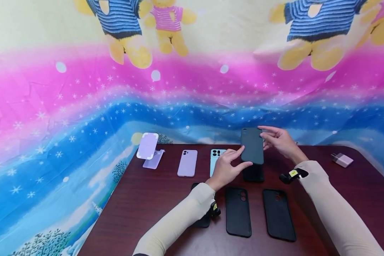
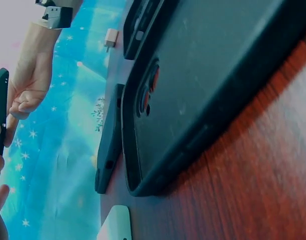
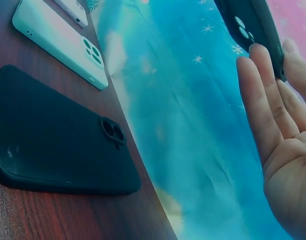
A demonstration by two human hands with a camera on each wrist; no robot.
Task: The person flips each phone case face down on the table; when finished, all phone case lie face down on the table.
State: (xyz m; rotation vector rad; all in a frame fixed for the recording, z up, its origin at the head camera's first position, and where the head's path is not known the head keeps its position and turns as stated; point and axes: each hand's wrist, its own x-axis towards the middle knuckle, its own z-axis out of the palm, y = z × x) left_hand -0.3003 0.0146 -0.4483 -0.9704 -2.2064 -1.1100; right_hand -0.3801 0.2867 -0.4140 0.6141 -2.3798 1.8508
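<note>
A dark green phone case (image 1: 252, 145) is held upright above the back of the table, between both hands. My left hand (image 1: 226, 166) grips its lower left, the thumb at the bottom edge and the fingers at the side. At the upper right corner my right hand (image 1: 279, 142) pinches it; the right wrist view shows thumb and fingertips on the case (image 3: 258, 30) beside its camera holes. Below it lies a black phone case (image 1: 253, 175), partly covered. Left of that, a mint phone case (image 1: 214, 161) is half hidden by the left hand.
A lilac phone case (image 1: 187, 163) and a lilac phone stand (image 1: 148, 146) are at the back left. Nearer lie black phone cases (image 1: 238, 213), (image 1: 279, 215), and another black case (image 1: 201, 223) partly under the left forearm. A charger plug (image 1: 343, 160) sits far right. A printed curtain (image 1: 192, 89) hangs behind.
</note>
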